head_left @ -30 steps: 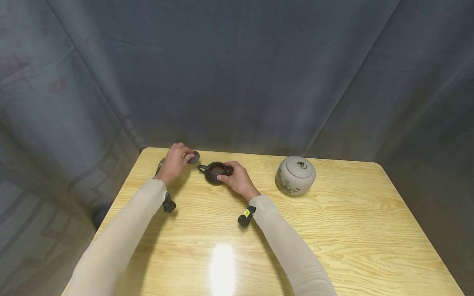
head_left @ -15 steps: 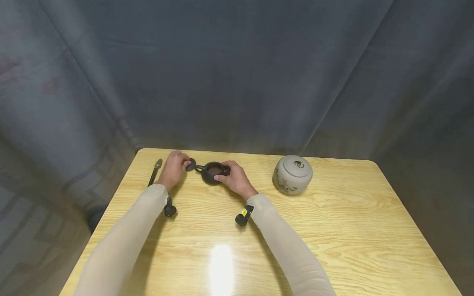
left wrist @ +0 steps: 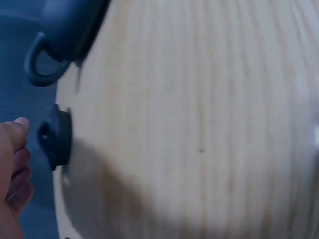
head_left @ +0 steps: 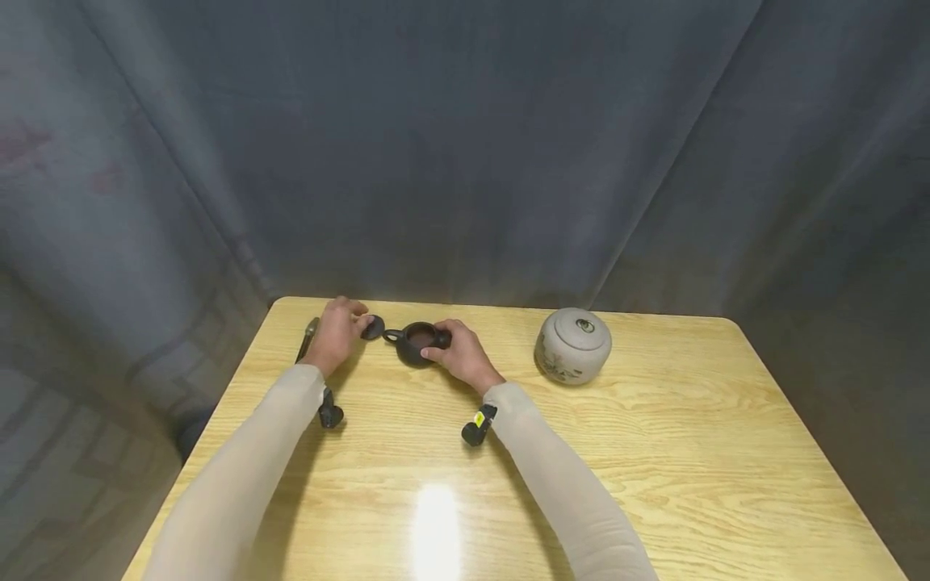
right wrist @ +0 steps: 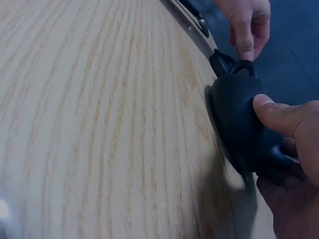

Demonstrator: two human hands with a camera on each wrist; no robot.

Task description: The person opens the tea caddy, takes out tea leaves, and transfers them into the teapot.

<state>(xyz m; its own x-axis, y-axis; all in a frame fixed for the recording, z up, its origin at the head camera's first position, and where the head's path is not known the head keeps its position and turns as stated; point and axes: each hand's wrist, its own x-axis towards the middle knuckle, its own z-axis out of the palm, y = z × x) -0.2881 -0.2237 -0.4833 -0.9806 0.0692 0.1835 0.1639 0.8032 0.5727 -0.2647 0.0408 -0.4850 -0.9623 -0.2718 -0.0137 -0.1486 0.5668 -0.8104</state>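
Note:
A small dark teapot [head_left: 412, 353] without its lid stands near the table's far edge, its loop handle pointing left. My right hand [head_left: 465, 353] grips it at the spout side, with the thumb on the near wall, as the right wrist view also shows. Left of the handle, the round dark lid [head_left: 374, 328] lies on the wood, knob up. My left hand [head_left: 338, 332] is just beside the lid; in the left wrist view a gap shows between its fingertips [left wrist: 22, 121] and the lid [left wrist: 56, 137].
A slim dark tool with a metallic tip [head_left: 311, 328] lies left of the left hand, partly covered by it. Right of the teapot stands a pale lidded jar [head_left: 574, 345] with a plant design. Behind the wooden table [head_left: 697, 436] hangs a grey curtain [head_left: 465, 145].
My left hand has lowered the lid onto the table beside the teapot's handle and let go of it. The right hand keeps its grip on the teapot.

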